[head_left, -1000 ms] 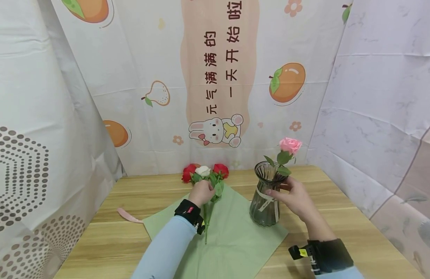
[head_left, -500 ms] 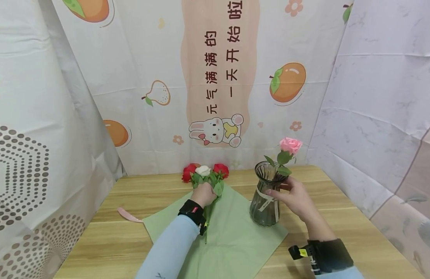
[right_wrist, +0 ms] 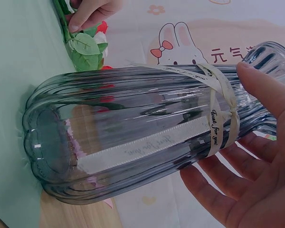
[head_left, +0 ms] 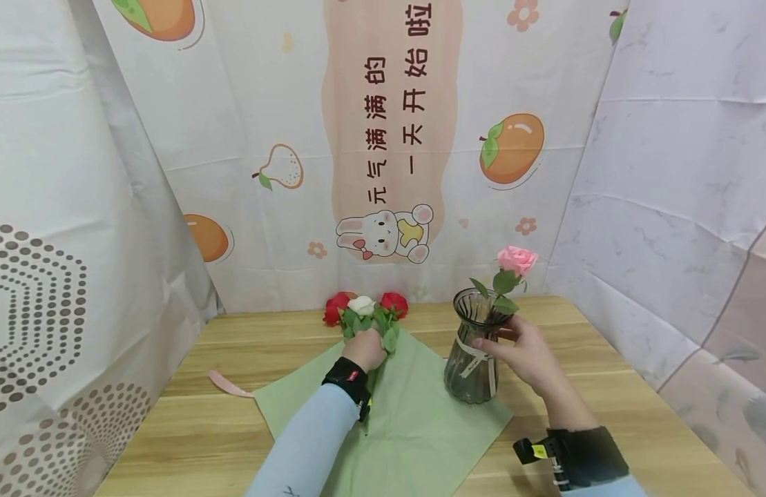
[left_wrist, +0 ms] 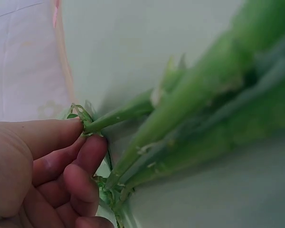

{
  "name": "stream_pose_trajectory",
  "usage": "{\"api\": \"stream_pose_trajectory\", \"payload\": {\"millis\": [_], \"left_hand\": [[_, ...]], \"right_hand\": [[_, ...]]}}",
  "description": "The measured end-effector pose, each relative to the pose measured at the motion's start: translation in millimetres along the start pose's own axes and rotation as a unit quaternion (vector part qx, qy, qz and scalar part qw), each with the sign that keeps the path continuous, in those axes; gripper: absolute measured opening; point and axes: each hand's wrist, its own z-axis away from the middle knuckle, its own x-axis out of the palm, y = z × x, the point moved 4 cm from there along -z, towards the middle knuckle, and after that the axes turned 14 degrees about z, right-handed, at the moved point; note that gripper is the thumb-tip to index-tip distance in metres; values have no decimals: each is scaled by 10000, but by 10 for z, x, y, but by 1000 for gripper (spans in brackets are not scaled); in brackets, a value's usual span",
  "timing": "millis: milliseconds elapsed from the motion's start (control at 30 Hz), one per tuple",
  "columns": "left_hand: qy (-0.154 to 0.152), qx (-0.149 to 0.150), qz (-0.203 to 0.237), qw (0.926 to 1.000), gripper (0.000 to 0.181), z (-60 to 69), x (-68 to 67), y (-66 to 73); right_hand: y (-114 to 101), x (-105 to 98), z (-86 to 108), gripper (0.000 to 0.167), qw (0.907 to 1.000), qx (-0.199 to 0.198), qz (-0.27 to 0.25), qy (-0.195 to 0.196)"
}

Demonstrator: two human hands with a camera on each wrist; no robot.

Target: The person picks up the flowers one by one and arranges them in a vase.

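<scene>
Two red roses and a white rose lie with their leaves and stems on a green sheet. The left hand is over the bunch; in the left wrist view, thumb and forefinger of that hand pinch one green stem, with other stems beside it. A grey ribbed glass vase, tied with a cream ribbon, stands on the sheet's right part holding a pink rose. The right hand grips the vase's neck from the right, thumb in front.
A pink ribbon lies at the sheet's left corner. The wooden table extends around the sheet. Behind it hangs a printed cloth, with further cloths on the left and right.
The left hand has moved slightly to the right and lower over the stems. The right hand and the vase have stayed in place.
</scene>
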Motion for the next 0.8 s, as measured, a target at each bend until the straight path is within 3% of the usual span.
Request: {"api": "stream_pose_trajectory", "payload": {"millis": [300,567,800], "left_hand": [[-97,-106,-158,9998,31,-12,59,15],[-47,50,338,9994,40,-38,121,4],[-159,339,707,9968,54,30,91,135]], "right_hand": [[7,0,0,70,10000,15,-78,20],[9,6,3,69,9999,52,-84,25],[0,0,0,69,9999,30,-110,7]]}}
